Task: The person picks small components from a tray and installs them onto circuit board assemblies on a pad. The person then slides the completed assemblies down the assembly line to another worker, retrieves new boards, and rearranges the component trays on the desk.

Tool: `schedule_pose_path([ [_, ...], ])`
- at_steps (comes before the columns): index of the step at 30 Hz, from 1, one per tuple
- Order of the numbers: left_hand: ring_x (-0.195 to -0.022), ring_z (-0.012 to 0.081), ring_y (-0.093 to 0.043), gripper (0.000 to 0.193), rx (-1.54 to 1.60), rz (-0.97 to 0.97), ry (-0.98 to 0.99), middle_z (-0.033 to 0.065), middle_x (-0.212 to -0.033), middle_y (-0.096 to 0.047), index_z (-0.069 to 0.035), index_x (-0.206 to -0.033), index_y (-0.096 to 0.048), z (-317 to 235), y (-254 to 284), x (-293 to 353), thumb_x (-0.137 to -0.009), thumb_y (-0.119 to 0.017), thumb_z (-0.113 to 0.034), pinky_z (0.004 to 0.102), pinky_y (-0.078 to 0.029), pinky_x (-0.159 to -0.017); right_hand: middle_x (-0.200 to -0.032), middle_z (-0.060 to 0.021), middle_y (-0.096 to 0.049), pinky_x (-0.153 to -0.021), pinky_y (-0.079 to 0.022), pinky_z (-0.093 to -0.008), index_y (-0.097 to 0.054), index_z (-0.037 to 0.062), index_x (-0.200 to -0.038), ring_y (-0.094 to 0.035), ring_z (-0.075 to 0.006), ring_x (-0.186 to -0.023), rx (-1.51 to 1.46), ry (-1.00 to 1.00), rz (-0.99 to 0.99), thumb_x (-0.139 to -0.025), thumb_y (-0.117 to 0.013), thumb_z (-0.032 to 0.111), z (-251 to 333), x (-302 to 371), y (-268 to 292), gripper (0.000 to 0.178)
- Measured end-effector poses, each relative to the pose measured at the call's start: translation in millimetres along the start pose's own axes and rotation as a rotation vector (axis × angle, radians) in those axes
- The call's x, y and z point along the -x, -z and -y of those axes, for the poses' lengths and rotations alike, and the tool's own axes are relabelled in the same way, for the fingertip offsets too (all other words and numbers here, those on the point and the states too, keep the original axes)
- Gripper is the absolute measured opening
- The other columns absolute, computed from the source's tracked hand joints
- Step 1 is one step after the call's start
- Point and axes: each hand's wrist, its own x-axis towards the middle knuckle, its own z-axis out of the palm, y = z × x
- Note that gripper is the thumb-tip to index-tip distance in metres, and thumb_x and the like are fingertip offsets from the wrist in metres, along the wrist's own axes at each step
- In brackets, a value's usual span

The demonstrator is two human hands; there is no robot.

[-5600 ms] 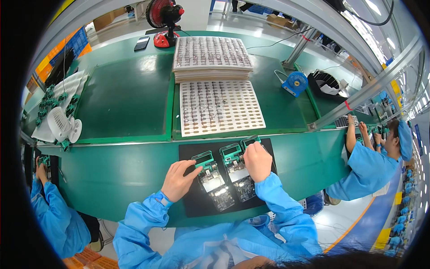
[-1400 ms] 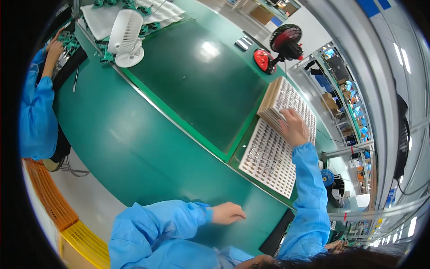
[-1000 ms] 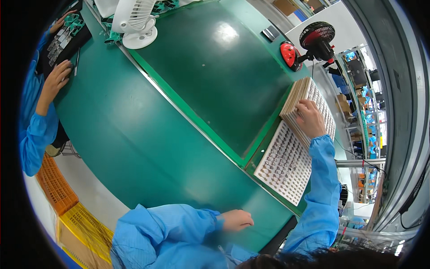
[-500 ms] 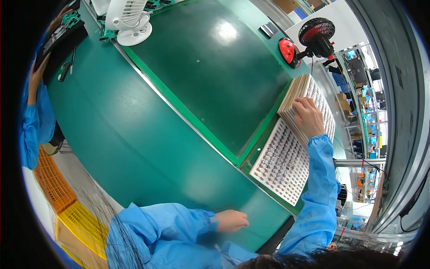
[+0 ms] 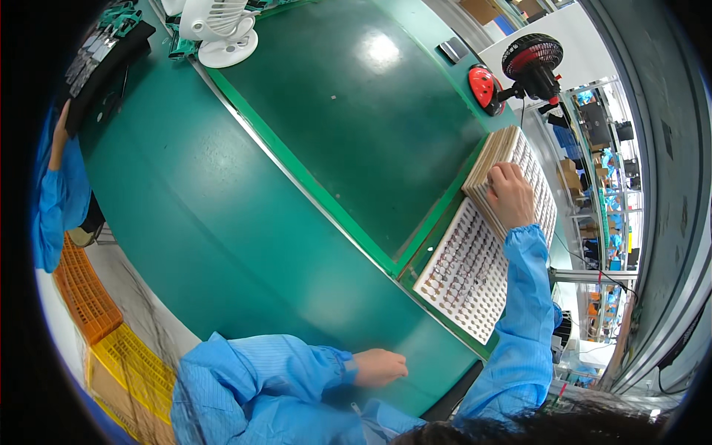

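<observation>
My right hand (image 5: 512,195) rests on top of a stack of pale perforated trays (image 5: 486,165) at the right, its fingers curled in; whatever they may pinch is hidden. Below that stack lies a white tray (image 5: 463,271) with rows of round holes, many holding small metallic parts. The parts are too small to name. My left hand (image 5: 380,368) is loosely closed, low over the near part of the green table (image 5: 245,245), with nothing visible in it.
A green-framed dark mat (image 5: 356,126) covers the far table. A white fan (image 5: 222,33) stands far left; a black-and-red fan (image 5: 532,63) stands far right beside a red device (image 5: 485,87). At left, another person's sleeve (image 5: 63,196) shows near orange and yellow baskets (image 5: 85,289).
The view has shifted slightly. My right hand stays at the stack, and my left hand barely moves. The other person's dark tray at the far left has tilted and come nearer.
</observation>
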Motion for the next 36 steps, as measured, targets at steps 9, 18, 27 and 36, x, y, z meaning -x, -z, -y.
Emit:
schedule_pose_path([
  [9,-0.085,0.0345,-0.059,0.019,-0.015,0.027,0.001,0.0147,-0.095,-0.056,-0.003,-0.104,-0.058,0,2,0,-0.087,-0.054,-0.010,0.0436,-0.048,-0.072,-0.098,-0.0035,-0.059,-0.078,-0.049,-0.0370,-0.062,0.0088,-0.093,-0.056,-0.0235,-0.096,0.000,0.030,0.026,-0.068,-0.063,0.000,2,0,-2,0.026],
  [18,-0.085,0.0340,-0.058,0.020,-0.008,0.035,-0.004,0.0146,-0.093,-0.055,-0.004,-0.104,-0.058,5,-3,-1,-0.085,-0.055,-0.009,0.0437,-0.048,-0.071,-0.099,-0.0030,-0.059,-0.080,-0.048,-0.0369,-0.065,0.0098,-0.096,-0.055,-0.0232,-0.098,-0.033,0.049,0.041,-0.069,-0.062,-0.001,1,-1,-2,0.029],
  [27,-0.084,0.0348,-0.058,0.023,-0.013,0.026,-0.028,0.0148,-0.094,-0.053,-0.004,-0.104,-0.057,4,-2,1,-0.082,-0.055,-0.008,0.0446,-0.048,-0.070,-0.097,-0.0035,-0.059,-0.079,-0.049,-0.0367,-0.062,0.0077,-0.089,-0.055,-0.0237,-0.097,-0.031,0.059,0.020,-0.070,-0.063,0.001,-5,-4,-4,0.020],
  [36,-0.083,0.0351,-0.058,0.017,-0.017,0.030,-0.046,0.0154,-0.092,-0.054,-0.003,-0.101,-0.056,5,-1,0,-0.086,-0.052,-0.010,0.0447,-0.048,-0.069,-0.095,-0.0021,-0.060,-0.078,-0.049,-0.0367,-0.064,0.0083,-0.085,-0.056,-0.0226,-0.096,0.017,0.045,-0.014,-0.069,-0.062,0.001,-9,-6,-11,0.018],
])
